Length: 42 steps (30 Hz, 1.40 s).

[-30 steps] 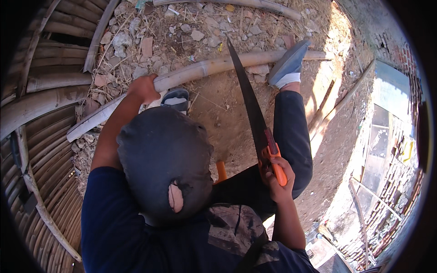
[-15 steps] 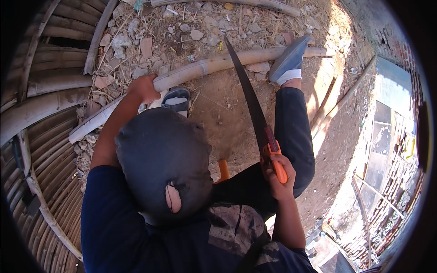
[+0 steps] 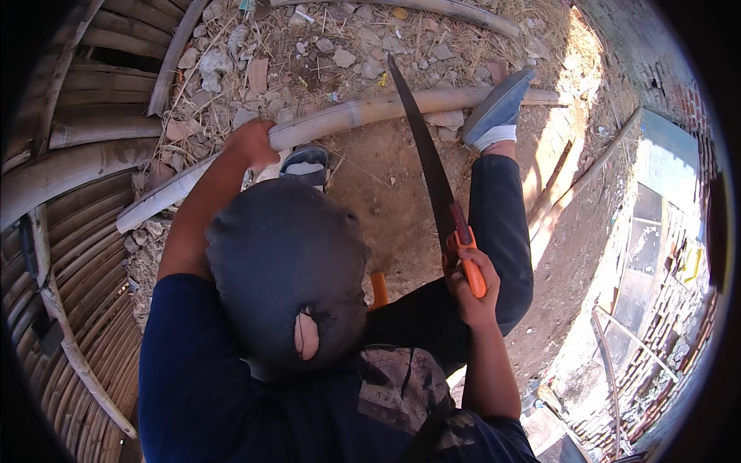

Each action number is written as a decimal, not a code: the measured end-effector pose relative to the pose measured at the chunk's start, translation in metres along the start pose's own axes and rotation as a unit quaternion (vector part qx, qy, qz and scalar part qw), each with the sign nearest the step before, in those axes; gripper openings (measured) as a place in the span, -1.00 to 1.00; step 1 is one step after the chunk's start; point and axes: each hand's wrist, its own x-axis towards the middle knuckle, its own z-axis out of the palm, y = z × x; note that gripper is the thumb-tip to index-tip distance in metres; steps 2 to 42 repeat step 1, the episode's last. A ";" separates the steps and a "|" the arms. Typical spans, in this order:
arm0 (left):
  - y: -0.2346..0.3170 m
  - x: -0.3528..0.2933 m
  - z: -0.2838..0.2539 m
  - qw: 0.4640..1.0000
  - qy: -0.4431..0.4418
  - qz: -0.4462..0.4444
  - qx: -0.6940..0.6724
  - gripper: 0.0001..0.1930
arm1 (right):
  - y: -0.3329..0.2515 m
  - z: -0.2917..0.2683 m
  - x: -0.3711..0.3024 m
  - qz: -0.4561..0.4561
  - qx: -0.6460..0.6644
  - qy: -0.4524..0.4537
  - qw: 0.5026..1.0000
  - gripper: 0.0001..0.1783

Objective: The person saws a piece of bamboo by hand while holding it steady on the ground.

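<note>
My left hand (image 3: 251, 144) is wrapped round a long, slightly curved bamboo pole (image 3: 359, 113) lying across the ground ahead of me. In my right hand (image 3: 477, 282) is the orange handle of a handsaw (image 3: 422, 147). Its dark blade points away from me and crosses over the pole; whether its teeth touch the bamboo I cannot tell. My right foot, in a grey-blue shoe (image 3: 498, 108), rests on the pole to the right of the blade. Another dark sandal (image 3: 305, 163) shows beside my left hand. A rounded dark shape (image 3: 285, 270) with a torn opening hides part of the middle.
Rubble and dry straw (image 3: 343, 58) cover the ground beyond the pole. A second bamboo pole (image 3: 455, 11) lies at the far edge. Bamboo slat walling (image 3: 85, 270) stands at left, a brick wall (image 3: 679, 309) at right. An orange leg-like piece (image 3: 379, 289) shows near my thigh.
The saw and my right hand have slid slightly forward, away from me, across the pole. The whole view has shifted a little. My left hand keeps its hold.
</note>
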 end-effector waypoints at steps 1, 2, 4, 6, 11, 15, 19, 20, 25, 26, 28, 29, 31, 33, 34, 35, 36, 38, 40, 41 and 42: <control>-0.002 0.002 0.000 1.000 -0.013 -0.006 0.005 -0.23 | -0.003 0.000 -0.004 0.001 0.002 0.000 1.000 -0.52; -0.002 0.002 0.000 1.000 -0.013 -0.006 0.005 -0.23 | -0.003 0.000 -0.004 0.001 0.002 0.000 1.000 -0.52; -0.002 0.002 0.000 1.000 -0.013 -0.006 0.005 -0.23 | -0.003 0.000 -0.004 0.001 0.002 0.000 1.000 -0.52; -0.002 0.002 0.000 1.000 -0.013 -0.006 0.005 -0.23 | -0.003 0.000 -0.004 0.001 0.002 0.000 1.000 -0.52; -0.002 0.002 0.000 1.000 -0.013 -0.006 0.005 -0.23 | -0.003 0.000 -0.004 0.001 0.002 0.000 1.000 -0.52; -0.002 0.002 0.000 1.000 -0.013 -0.006 0.005 -0.23 | -0.003 0.000 -0.004 0.001 0.002 0.000 1.000 -0.52; -0.002 0.002 0.000 1.000 -0.013 -0.006 0.005 -0.23 | -0.003 0.000 -0.004 0.001 0.002 0.000 1.000 -0.52; -0.002 0.002 0.000 1.000 -0.013 -0.006 0.005 -0.23 | -0.003 0.000 -0.004 0.001 0.002 0.000 1.000 -0.52; -0.002 0.002 0.000 1.000 -0.013 -0.006 0.005 -0.23 | -0.003 0.000 -0.004 0.001 0.002 0.000 1.000 -0.52; -0.002 0.002 0.000 1.000 -0.013 -0.006 0.005 -0.23 | -0.003 0.000 -0.004 0.001 0.002 0.000 1.000 -0.52; -0.002 0.002 0.000 1.000 -0.013 -0.006 0.005 -0.23 | -0.003 0.000 -0.004 0.001 0.002 0.000 1.000 -0.52; -0.002 0.002 0.000 1.000 -0.013 -0.006 0.005 -0.23 | -0.003 0.000 -0.004 0.001 0.002 0.000 1.000 -0.52; -0.002 0.002 0.000 1.000 -0.013 -0.006 0.005 -0.23 | -0.003 0.000 -0.004 0.001 0.002 0.000 1.000 -0.52; -0.002 0.002 0.000 1.000 -0.013 -0.006 0.005 -0.23 | -0.003 0.000 -0.004 0.001 0.002 0.000 1.000 -0.52; -0.002 0.002 0.000 1.000 -0.013 -0.006 0.005 -0.23 | -0.003 0.000 -0.004 0.001 0.002 0.000 1.000 -0.52; -0.002 0.002 0.000 1.000 -0.013 -0.006 0.005 -0.23 | -0.003 0.000 -0.004 0.001 0.002 0.000 1.000 -0.52; -0.002 0.002 0.000 1.000 -0.013 -0.006 0.005 -0.23 | -0.003 0.000 -0.004 0.001 0.002 0.000 1.000 -0.52; -0.002 0.002 0.000 1.000 -0.013 -0.006 0.005 -0.23 | -0.003 0.000 -0.004 0.001 0.002 0.000 1.000 -0.52; -0.002 0.002 0.000 1.000 -0.013 -0.006 0.005 -0.23 | -0.003 0.000 -0.004 0.001 0.002 0.000 1.000 -0.52; -0.002 0.002 0.000 1.000 -0.013 -0.006 0.005 -0.23 | -0.003 0.000 -0.004 0.001 0.002 0.000 1.000 -0.52; -0.002 0.002 0.000 1.000 -0.013 -0.006 0.005 -0.23 | -0.003 0.000 -0.004 0.001 0.002 0.000 1.000 -0.52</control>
